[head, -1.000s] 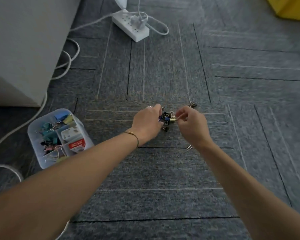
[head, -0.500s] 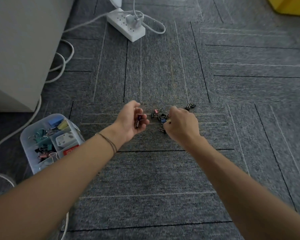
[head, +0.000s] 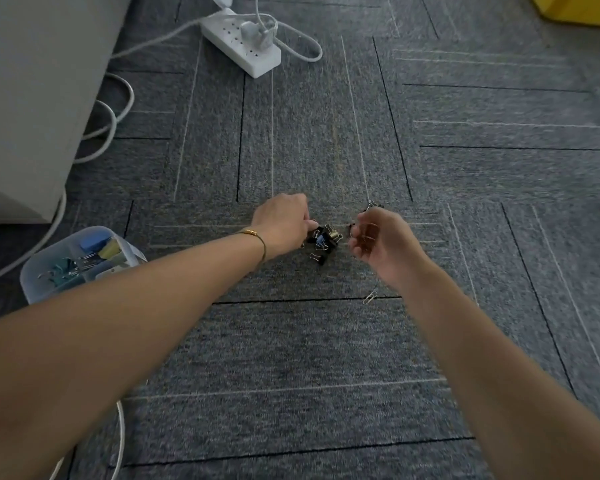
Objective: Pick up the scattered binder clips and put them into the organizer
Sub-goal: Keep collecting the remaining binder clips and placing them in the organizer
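Note:
A small pile of binder clips point(head: 323, 239), black, blue and gold, lies on the grey carpet between my hands. My left hand point(head: 284, 221) is palm down at the pile's left edge, its fingertips pinching a clip there. My right hand point(head: 378, 242) hovers just right of the pile with the palm turned up. Its curled fingers hold a few small clips with wire handles. One more binder clip point(head: 373, 204) lies just beyond my right hand. The clear plastic organizer point(head: 66, 242), with several coloured clips in its compartments, stands on the floor at the left, partly hidden by my left forearm.
A silver paper clip point(head: 370, 296) lies on the carpet below my right hand. A white power strip point(head: 243, 46) and its cables point(head: 118, 109) lie at the top left beside a grey cabinet point(head: 32, 98). A yellow object point(head: 582, 8) sits in the top right corner.
My left hand, which had drawn back left holding a clip, has returned to the pile's left edge. My right hand has lifted off the pile and turned palm up.

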